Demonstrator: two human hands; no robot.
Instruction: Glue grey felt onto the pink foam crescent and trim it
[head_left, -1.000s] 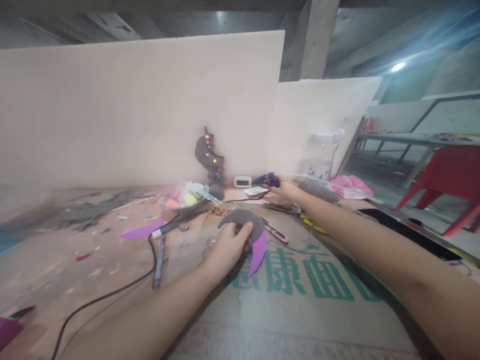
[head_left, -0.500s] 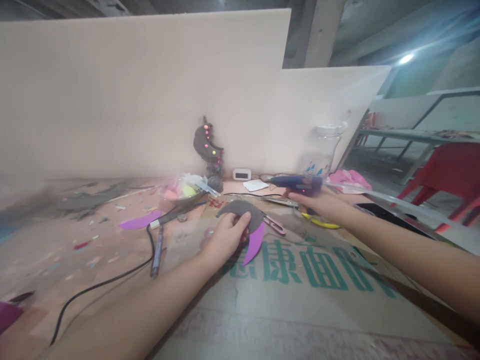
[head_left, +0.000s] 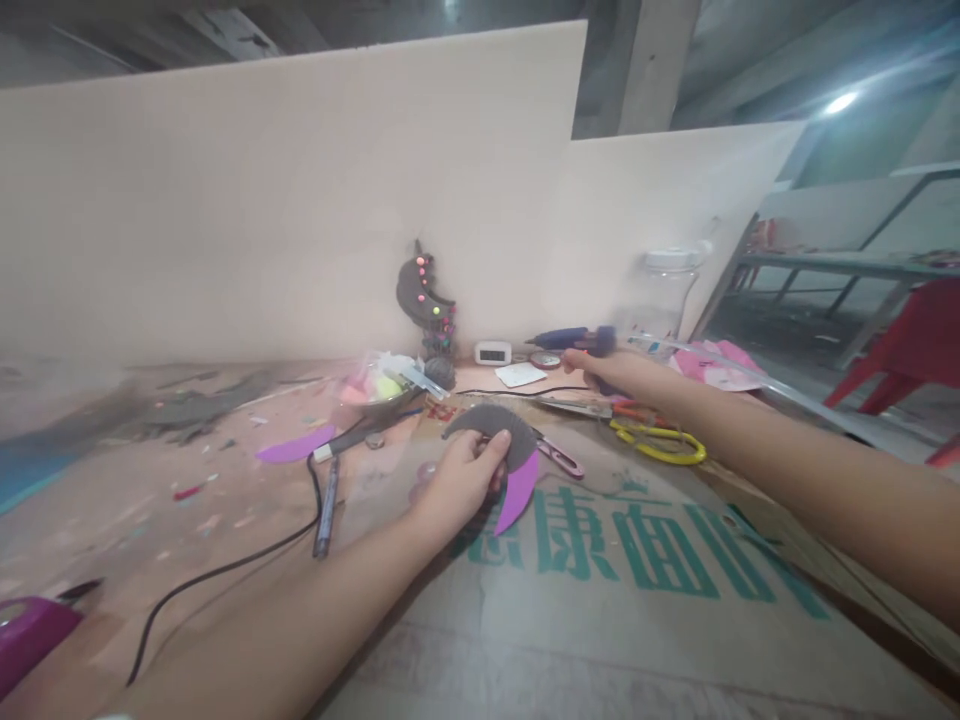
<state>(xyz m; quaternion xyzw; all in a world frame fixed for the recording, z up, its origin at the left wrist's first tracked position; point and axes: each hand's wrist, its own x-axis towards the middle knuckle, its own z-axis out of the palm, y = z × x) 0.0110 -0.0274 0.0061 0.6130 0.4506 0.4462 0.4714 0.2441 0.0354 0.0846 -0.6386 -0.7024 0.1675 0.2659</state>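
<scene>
My left hand (head_left: 459,483) is closed on a crescent-shaped felt piece (head_left: 504,436), grey on top with a purple layer showing below, held just above a sheet of cardboard (head_left: 600,620) with green printing. My right hand (head_left: 611,368) reaches to the back of the table and grips a blue glue gun (head_left: 574,339), its nozzle pointing left. A black cord (head_left: 517,391) runs along the table below the gun. Another purple crescent (head_left: 289,447) lies flat to the left.
A decorated grey crescent ornament (head_left: 421,293) stands against the white board. Yellow-handled scissors (head_left: 660,441), a small cutter (head_left: 559,459), a pen (head_left: 326,505), a bowl of coloured bits (head_left: 375,388), a white timer (head_left: 492,352) and a clear jar (head_left: 664,290) are around. Scraps litter the left.
My right hand took hold of the blue glue gun at the back and lifted it off the table. My left hand kept the crescent piece in place.
</scene>
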